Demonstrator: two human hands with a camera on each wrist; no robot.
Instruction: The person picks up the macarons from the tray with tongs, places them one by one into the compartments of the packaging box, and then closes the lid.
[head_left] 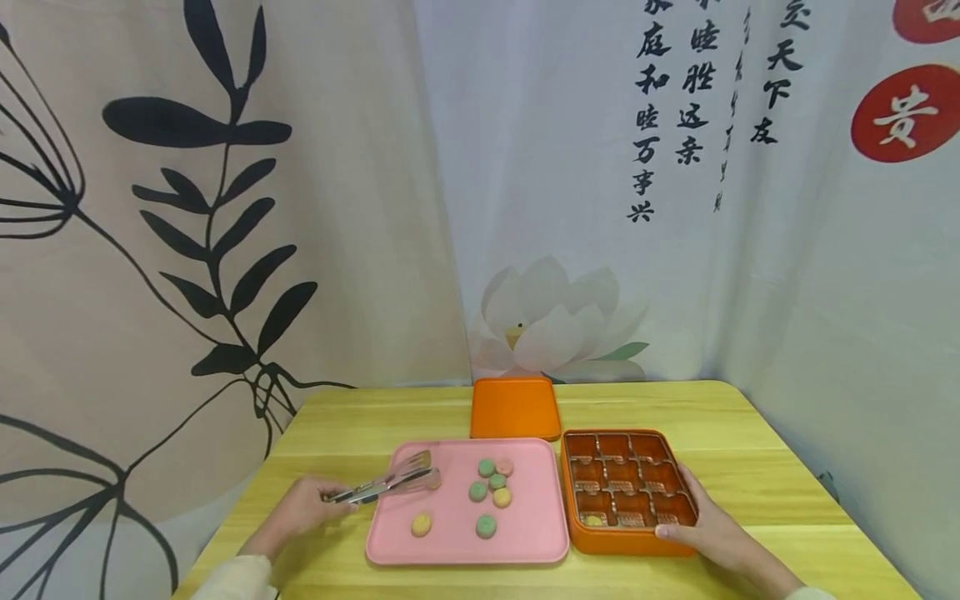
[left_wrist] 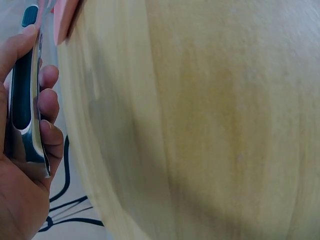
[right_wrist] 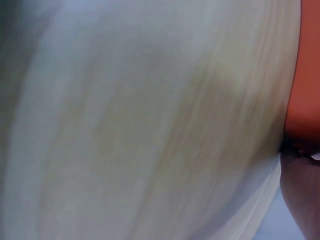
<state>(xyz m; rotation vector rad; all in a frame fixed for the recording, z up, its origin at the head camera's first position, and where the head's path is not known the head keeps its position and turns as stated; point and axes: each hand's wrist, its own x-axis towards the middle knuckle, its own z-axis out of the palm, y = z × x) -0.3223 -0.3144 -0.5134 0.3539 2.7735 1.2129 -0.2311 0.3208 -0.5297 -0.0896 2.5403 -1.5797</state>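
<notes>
In the head view, my left hand (head_left: 315, 505) holds metal serving tongs (head_left: 386, 486) by the handles, left of a pink tray (head_left: 525, 546). The left wrist view shows the thumb and curled fingers round the tongs' dark-inlaid handle (left_wrist: 22, 95). The tong ends reach over the tray's upper left, by a partly hidden pale cookie (head_left: 434, 479); whether they touch it I cannot tell. Several small green, yellow and pink cookies lie on the tray, among them a green cookie (head_left: 486, 526). My right hand (head_left: 708, 525) grips the front right corner of an orange compartment box (head_left: 630, 543), thumb over the rim.
Behind the tray lies a flat orange lid (head_left: 516, 408). One yellow cookie (head_left: 593, 520) sits in the box's front left compartment. Everything stands on a wood-grain table (head_left: 360, 417), with a printed curtain (head_left: 375, 208) along its back.
</notes>
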